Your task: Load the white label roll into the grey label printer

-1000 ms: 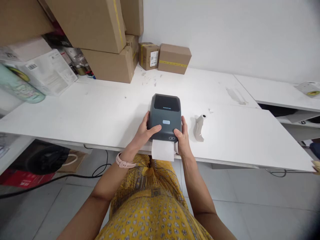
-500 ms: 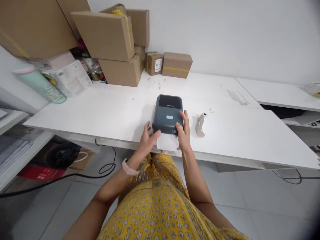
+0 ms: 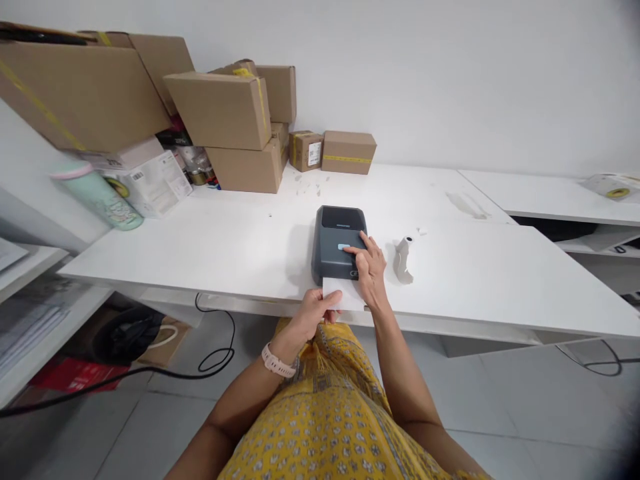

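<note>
A dark grey device point(image 3: 333, 261) with a black top panel and a small light-blue button lies on the white table point(image 3: 225, 247). White paper point(image 3: 350, 293) sticks out of its near side, over the table's front edge. My left hand point(image 3: 316, 309) pinches the paper's left side between thumb and fingers. My right hand point(image 3: 371, 272) rests on the device's right side, its index fingertip on the blue button and its other fingers apart; it grips nothing. To the right stands a small white roll with a curled, torn strip point(image 3: 403, 260).
Cardboard boxes point(image 3: 243, 168) are stacked at the back left, and two smaller ones point(image 3: 349, 152) stand by the wall. A mint bottle point(image 3: 100, 197) and a white box point(image 3: 155, 187) are at the left. Black cable point(image 3: 215, 367) lies on the floor.
My left hand has moved from the device's lower left corner down to the paper and closed on it. My right index finger has gone onto the blue button. The view has tilted up slightly.
</note>
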`<state>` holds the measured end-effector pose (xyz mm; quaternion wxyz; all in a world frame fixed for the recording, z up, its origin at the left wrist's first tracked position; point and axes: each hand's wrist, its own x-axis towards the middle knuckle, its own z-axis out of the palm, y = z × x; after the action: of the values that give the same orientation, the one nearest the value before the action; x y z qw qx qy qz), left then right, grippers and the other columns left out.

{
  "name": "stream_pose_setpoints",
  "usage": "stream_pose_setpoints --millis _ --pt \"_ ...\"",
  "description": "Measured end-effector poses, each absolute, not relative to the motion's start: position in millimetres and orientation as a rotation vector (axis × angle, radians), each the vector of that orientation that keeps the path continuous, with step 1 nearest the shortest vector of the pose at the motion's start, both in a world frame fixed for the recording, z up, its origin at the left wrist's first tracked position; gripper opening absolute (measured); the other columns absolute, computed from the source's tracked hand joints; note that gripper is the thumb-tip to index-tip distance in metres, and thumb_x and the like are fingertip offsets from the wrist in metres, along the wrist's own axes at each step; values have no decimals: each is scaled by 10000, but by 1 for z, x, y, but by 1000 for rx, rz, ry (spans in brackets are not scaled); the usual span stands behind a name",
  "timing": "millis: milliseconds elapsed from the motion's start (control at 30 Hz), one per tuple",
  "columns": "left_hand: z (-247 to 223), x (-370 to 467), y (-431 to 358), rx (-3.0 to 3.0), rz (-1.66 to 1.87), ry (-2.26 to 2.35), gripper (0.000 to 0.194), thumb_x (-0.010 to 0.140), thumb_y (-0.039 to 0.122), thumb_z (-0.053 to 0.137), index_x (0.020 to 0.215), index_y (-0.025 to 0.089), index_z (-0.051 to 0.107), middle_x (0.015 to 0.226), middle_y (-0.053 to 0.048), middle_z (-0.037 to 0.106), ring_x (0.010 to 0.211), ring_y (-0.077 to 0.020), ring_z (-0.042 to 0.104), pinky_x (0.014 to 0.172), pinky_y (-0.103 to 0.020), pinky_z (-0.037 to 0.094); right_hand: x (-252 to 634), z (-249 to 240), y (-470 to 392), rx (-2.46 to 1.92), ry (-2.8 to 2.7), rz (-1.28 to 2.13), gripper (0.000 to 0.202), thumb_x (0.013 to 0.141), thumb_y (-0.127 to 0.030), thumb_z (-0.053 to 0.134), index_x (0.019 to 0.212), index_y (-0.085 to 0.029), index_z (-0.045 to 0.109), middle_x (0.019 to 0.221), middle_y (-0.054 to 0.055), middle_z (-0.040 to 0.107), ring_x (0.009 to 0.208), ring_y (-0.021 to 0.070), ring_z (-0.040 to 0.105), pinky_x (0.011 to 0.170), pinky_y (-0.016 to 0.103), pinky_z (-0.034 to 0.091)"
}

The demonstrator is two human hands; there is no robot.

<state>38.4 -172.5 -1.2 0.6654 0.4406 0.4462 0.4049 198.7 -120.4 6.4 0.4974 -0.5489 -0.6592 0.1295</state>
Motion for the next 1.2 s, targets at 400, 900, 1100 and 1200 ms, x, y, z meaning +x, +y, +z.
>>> stream_pose_setpoints --millis 400,900,1100,1200 --pt "-14 42 -177 1013 990 1103 581 695 714 791 631 170 594 548 -3 611 401 -74 469 434 -225 325 195 16 -124 -1468 -1686 191 527 1106 -488 240 1211 -330 732 1645 13 499 1614 283 293 1286 682 144" --pt "12 11 -163 1357 1471 1385 431 1040 518 497 1326 232 645 1437 -91 651 1348 -241 588 1088 -342 481 205 -11 -138 -1204 -1450 550 579 1048 -610 400 1539 -312 475 1751 93 301 1619 282 307 1284 572 322" --pt "0 21 -135 1417 1300 1303 654 1065 604 411 1634 284 380 1773 -59 240 1661 -253 154 1359 -469 146 205 -29 -134 -1190 -1305 685 682 1047 -665 333 1633 -317 352 1756 56 301 1635 270 270 1332 538 261" --pt "-7 25 -136 1420 1324 1296 692 1059 644 392 1656 297 344 1783 -53 202 1667 -259 110 1362 -483 137 199 -37 -132 -1216 -1262 657 697 1057 -659 286 1661 -311 285 1750 62 311 1633 266 275 1327 540 278"
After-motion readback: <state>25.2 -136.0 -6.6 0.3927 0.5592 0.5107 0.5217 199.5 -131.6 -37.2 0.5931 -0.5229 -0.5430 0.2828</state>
